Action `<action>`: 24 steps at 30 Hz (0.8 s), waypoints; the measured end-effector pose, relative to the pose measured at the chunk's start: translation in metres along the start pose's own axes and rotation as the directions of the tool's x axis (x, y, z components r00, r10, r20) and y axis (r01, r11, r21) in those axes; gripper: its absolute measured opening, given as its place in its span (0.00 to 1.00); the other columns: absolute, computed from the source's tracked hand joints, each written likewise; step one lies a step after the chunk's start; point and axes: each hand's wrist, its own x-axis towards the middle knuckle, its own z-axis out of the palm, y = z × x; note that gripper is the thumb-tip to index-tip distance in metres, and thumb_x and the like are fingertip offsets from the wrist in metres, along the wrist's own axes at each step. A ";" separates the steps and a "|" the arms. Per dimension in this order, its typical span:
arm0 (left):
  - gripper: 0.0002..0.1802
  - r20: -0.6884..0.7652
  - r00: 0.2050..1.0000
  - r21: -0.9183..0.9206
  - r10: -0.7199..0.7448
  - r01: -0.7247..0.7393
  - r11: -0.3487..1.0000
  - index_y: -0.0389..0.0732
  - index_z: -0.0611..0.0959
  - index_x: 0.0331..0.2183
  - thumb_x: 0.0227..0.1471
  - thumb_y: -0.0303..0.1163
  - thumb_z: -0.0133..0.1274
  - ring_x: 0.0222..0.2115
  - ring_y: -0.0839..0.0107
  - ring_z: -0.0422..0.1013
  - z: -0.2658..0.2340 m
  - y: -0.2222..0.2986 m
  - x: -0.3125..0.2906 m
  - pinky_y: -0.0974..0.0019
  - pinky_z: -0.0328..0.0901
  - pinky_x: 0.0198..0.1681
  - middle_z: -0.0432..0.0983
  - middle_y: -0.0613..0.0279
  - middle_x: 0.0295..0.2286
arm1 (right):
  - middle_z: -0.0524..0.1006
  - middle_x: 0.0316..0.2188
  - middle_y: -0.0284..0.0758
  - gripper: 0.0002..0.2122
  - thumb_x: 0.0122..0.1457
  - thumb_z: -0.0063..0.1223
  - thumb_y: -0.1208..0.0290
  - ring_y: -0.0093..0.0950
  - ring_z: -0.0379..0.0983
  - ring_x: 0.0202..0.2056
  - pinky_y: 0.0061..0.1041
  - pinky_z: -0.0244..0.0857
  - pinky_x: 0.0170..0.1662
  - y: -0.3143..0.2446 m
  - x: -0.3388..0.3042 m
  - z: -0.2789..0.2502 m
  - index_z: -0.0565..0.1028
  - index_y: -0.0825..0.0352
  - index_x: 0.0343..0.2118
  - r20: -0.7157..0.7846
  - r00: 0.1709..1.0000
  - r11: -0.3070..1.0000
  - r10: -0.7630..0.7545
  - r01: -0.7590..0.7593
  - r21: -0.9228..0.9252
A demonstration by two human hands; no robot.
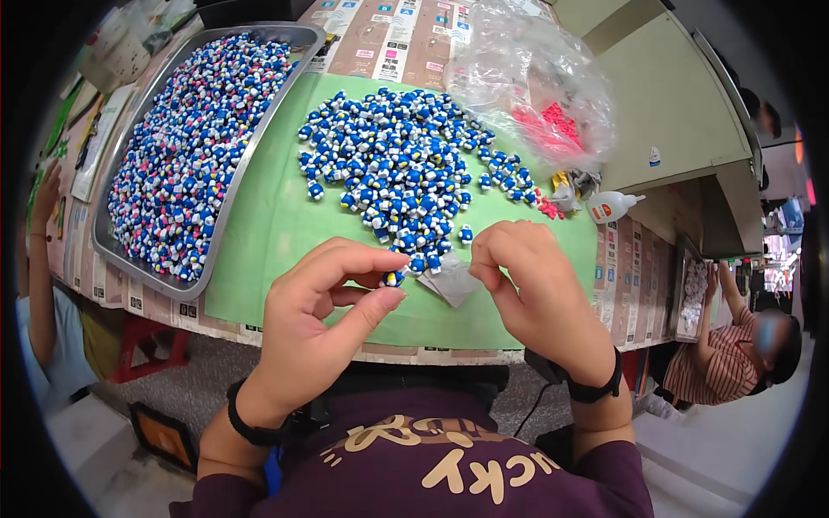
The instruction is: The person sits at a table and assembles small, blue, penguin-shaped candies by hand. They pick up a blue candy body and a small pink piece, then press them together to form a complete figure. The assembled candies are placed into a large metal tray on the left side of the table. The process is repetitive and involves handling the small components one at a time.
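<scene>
My left hand [324,306] pinches a small blue-and-white figurine [393,278] with a spot of yellow between thumb and fingertips. To its right, my right hand [527,285] is raised with its fingers curled together; what they hold, if anything, is hidden. Just beyond both hands lies a loose pile of the same blue, white and yellow figurines [397,164] on a green sheet [268,216]. A small whitish square of paper or film [453,281] lies between my hands. Tiny pink-red pieces [549,207] are scattered at the pile's right end.
At left stands a metal tray [207,268] heaped with figurines, some with pink. A clear plastic bag [484,78] with pink pieces sits back right, near a white glue bottle [609,207] and a cabinet [665,95]. Other people work at both sides.
</scene>
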 end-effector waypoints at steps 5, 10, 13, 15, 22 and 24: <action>0.13 0.014 0.998 -0.093 0.060 -0.059 0.994 0.33 0.81 0.41 0.51 0.15 0.56 0.41 0.71 0.75 -0.002 -0.009 0.002 0.71 0.73 0.44 0.75 0.57 0.40 | 0.68 0.22 0.32 0.09 0.42 0.47 0.87 0.34 0.66 0.29 0.31 0.56 0.37 0.000 0.005 0.002 0.67 0.63 0.24 0.064 0.998 0.998 0.029 -0.025 -0.054; 0.12 0.001 1.000 -0.255 -0.023 0.023 0.967 0.30 0.79 0.41 0.52 0.15 0.55 0.41 0.68 0.76 0.000 -0.008 0.003 0.71 0.72 0.45 0.76 0.56 0.39 | 0.68 0.22 0.32 0.09 0.42 0.48 0.87 0.34 0.68 0.29 0.31 0.57 0.38 0.000 0.005 0.000 0.66 0.64 0.23 0.054 0.996 0.997 0.078 -0.077 -0.009; 0.12 0.009 1.000 -0.299 0.013 -0.010 0.954 0.30 0.79 0.41 0.52 0.14 0.56 0.40 0.69 0.76 0.000 -0.009 0.005 0.70 0.72 0.45 0.76 0.56 0.39 | 0.71 0.25 0.32 0.10 0.45 0.51 0.88 0.31 0.70 0.30 0.28 0.59 0.40 -0.005 0.004 -0.005 0.65 0.65 0.23 0.004 0.987 0.966 0.162 -0.159 0.202; 0.12 0.016 0.998 -0.322 0.054 -0.046 0.946 0.30 0.79 0.40 0.51 0.14 0.56 0.40 0.69 0.76 0.001 -0.014 0.007 0.70 0.72 0.45 0.76 0.56 0.38 | 0.73 0.27 0.32 0.11 0.48 0.54 0.88 0.29 0.71 0.31 0.26 0.61 0.40 -0.016 0.002 -0.010 0.64 0.65 0.23 -0.066 0.966 0.877 0.251 -0.198 0.438; 0.11 0.004 0.997 -0.354 0.080 -0.073 0.932 0.32 0.79 0.37 0.49 0.14 0.57 0.38 0.69 0.76 0.017 -0.002 0.007 0.69 0.73 0.41 0.76 0.55 0.37 | 0.75 0.30 0.34 0.13 0.53 0.57 0.86 0.24 0.70 0.31 0.23 0.61 0.38 -0.048 0.002 -0.003 0.64 0.63 0.22 -0.238 0.948 0.815 0.211 -0.036 0.578; 0.11 0.031 0.992 -0.349 0.121 -0.103 0.932 0.32 0.80 0.39 0.51 0.15 0.57 0.41 0.71 0.75 0.016 -0.006 0.006 0.71 0.73 0.43 0.76 0.56 0.39 | 0.75 0.30 0.33 0.14 0.52 0.58 0.86 0.25 0.71 0.30 0.24 0.59 0.39 -0.048 0.000 0.001 0.64 0.62 0.22 -0.266 0.943 0.837 0.201 -0.024 0.547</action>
